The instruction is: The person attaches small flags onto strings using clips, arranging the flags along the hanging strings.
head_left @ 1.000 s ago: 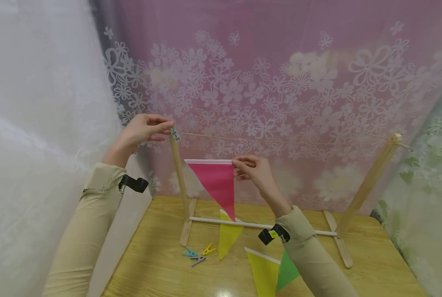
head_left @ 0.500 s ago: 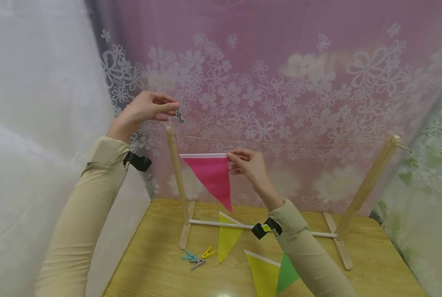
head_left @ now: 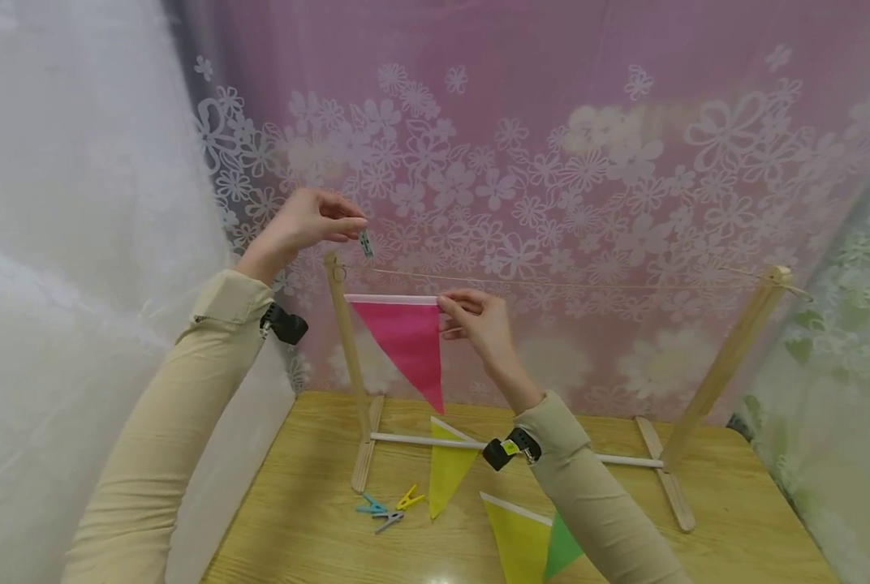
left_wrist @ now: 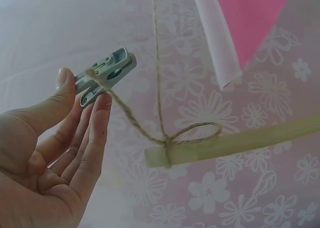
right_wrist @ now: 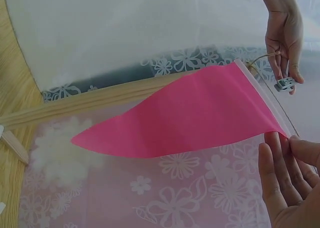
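Note:
Between thumb and fingertips my left hand [head_left: 311, 219] pinches a pale grey-green clothespin [left_wrist: 107, 75], just above the left end of the twine [head_left: 493, 281]. My right hand [head_left: 482, 320] pinches the right end of the white top band of a pink pennant [head_left: 406, 337]. The pennant hangs point down, its top band a little below the twine in the head view. In the left wrist view the twine is knotted with a loop round the left wooden post [left_wrist: 225, 150], and a loose twine end overlaps the clothespin.
On the wooden table [head_left: 296, 519] lie blue, grey and yellow clothespins [head_left: 387, 515]. Two yellow pennants [head_left: 450, 470] and a green pennant [head_left: 562, 547] lie nearby. The right wooden post [head_left: 727, 365] holds the twine's other end, and a white rod [head_left: 625, 461] joins the two stand feet.
My left hand with the clothespin has risen from the left post's top and shifted right. My right hand has moved the pink pennant slightly up and left, closer to the twine.

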Motion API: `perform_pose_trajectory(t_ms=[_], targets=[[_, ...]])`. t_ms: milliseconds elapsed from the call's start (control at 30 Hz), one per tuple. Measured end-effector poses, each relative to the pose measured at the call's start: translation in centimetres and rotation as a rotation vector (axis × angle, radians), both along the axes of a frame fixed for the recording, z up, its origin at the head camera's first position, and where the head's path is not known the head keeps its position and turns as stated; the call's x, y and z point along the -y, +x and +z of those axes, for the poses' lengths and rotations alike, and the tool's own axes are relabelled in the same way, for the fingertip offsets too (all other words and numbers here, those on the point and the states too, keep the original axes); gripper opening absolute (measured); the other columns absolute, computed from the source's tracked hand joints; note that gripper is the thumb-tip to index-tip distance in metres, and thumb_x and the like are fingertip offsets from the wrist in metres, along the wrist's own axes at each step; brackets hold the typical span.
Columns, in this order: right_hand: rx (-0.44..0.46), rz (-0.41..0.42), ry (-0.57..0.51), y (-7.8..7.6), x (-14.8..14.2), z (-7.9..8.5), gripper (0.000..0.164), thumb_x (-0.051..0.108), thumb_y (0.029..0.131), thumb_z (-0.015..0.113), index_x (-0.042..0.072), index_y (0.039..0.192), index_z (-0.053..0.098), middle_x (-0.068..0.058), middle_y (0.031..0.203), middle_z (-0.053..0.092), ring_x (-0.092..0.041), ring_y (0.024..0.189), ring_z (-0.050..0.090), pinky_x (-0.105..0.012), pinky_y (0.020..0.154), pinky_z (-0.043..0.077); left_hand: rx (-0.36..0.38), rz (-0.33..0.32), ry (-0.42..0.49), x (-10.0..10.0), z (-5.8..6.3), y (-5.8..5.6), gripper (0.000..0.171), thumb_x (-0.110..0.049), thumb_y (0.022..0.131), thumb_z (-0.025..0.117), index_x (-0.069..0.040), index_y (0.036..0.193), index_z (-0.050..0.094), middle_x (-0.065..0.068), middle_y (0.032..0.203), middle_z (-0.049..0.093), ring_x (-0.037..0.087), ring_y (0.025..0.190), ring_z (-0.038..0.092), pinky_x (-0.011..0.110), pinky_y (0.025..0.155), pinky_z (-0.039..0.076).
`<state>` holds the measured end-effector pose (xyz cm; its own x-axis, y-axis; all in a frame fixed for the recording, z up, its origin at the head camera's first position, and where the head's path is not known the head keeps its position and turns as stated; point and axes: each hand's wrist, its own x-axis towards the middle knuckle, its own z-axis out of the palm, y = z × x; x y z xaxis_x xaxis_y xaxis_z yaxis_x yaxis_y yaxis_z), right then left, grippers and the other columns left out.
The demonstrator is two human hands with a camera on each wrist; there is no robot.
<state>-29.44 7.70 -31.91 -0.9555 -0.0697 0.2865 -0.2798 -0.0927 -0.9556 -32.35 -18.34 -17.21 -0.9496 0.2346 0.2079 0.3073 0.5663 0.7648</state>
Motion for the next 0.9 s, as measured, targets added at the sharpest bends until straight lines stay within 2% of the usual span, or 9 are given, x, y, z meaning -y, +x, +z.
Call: perform_pose_trajectory(t_ms=[167,367,633,900], targets=[[0.002,-0.010,-0.016,-0.2,0.2,0.1,0.028,0.013,0.096,0.072,-0.009,0.113,0.070,-0.005,0.086,0.075,-0.014,0.061,0.070,-0.032,0.061,0.062,0.012,-0.001,-0.025,-0.6,-0.3,-0.4,0.033,-0.022,0.098,0.071,0.001,0.121,0.071,0.011,0.108,0.073,0.015,0.090,0.070,0.036,0.093,0.056],[-0.006,-0.011,-0.027,-0.3,0.4,0.3,0.029,0.012,0.095,0.072,-0.009,0.115,0.070,-0.006,0.087,0.075,-0.013,0.062,0.070,-0.032,0.061,0.062,0.036,-0.025,-0.063,-1.0,-0.5,-0.6,0.030,-0.022,0.097,0.071,0.000,0.118,0.073,0.014,0.108,0.073,0.021,0.094,0.069,0.039,0.094,0.056],[-0.033,-0.010,-0.053,-0.3,0.8,0.5,0.028,0.012,0.096,0.071,-0.010,0.114,0.070,-0.009,0.089,0.075,-0.014,0.061,0.070,-0.031,0.060,0.061,0.025,-0.040,-0.078,-1.2,-1.0,-0.8,0.027,-0.020,0.096,0.072,0.000,0.114,0.074,0.014,0.104,0.074,0.016,0.087,0.070,0.036,0.088,0.058],[-0.041,0.000,-0.072,-0.3,1.1,0.2,0.027,0.011,0.097,0.070,-0.010,0.114,0.069,-0.003,0.084,0.074,-0.014,0.061,0.070,-0.031,0.059,0.061,0.003,-0.005,-0.130,-1.6,-1.3,-0.8,0.025,-0.023,0.096,0.073,-0.006,0.113,0.076,0.012,0.106,0.075,0.022,0.092,0.073,0.040,0.089,0.056]])
